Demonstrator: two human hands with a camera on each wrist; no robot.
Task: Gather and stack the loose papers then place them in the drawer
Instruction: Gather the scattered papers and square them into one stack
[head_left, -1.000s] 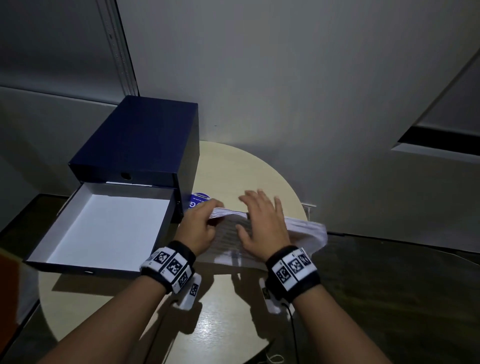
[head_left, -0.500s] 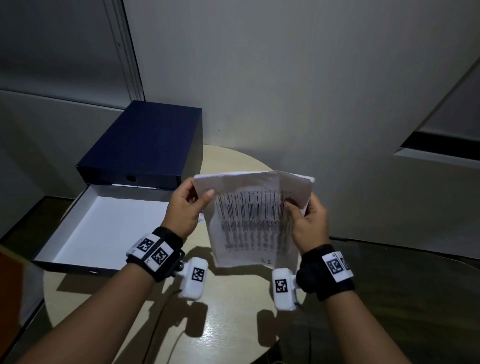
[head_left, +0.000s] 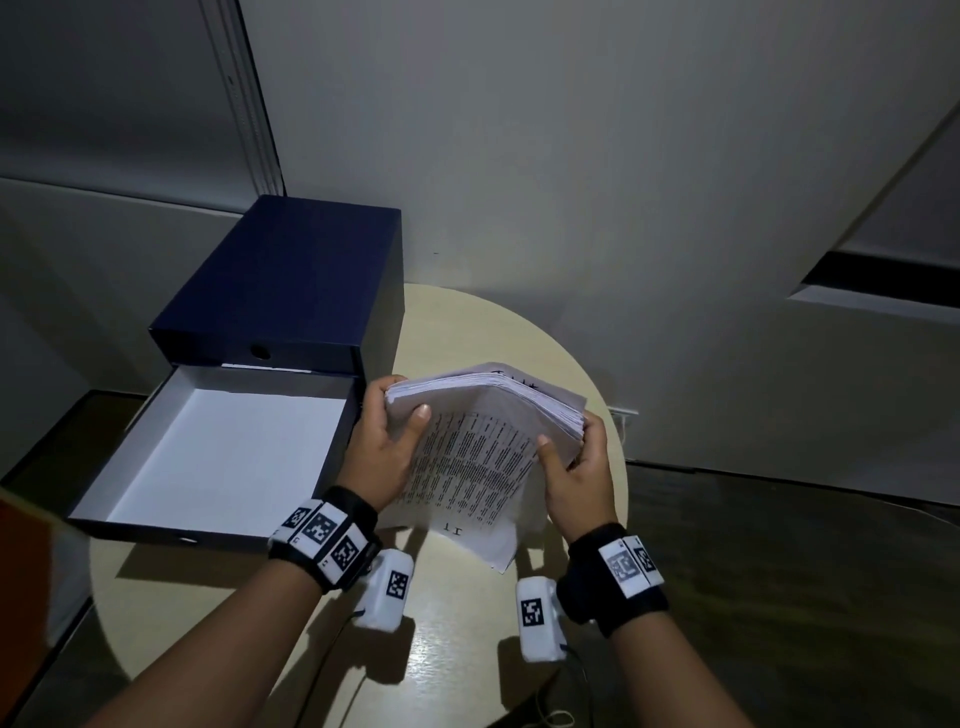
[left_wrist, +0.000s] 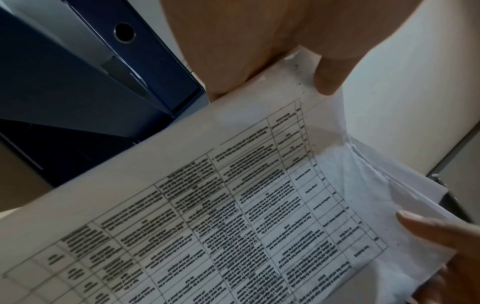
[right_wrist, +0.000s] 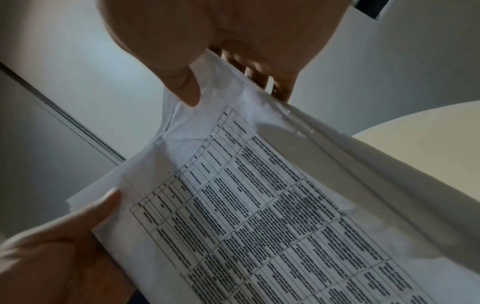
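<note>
A thick stack of printed papers (head_left: 478, 457) is held tilted on edge above the round table, its lower corner near the tabletop. My left hand (head_left: 387, 441) grips the stack's upper left corner, thumb on the printed face. My right hand (head_left: 574, 467) grips the right edge, thumb in front and fingers behind. The left wrist view shows the papers (left_wrist: 233, 205) under my left thumb; the right wrist view shows the papers (right_wrist: 259, 205) pinched by my right thumb. The open drawer (head_left: 218, 452), white inside and empty, sticks out of the navy box (head_left: 291, 280) to the left of the stack.
The round beige table (head_left: 457, 639) stands against a grey wall (head_left: 571, 156). The navy box takes up its back left part, and the pulled-out drawer overhangs the table's left side. Dark floor (head_left: 779, 571) lies to the right.
The stack lay flat on the table under both hands; it has been lifted, stood on edge, then tilted with its top edges leaning away. The hands now grip its two sides.
</note>
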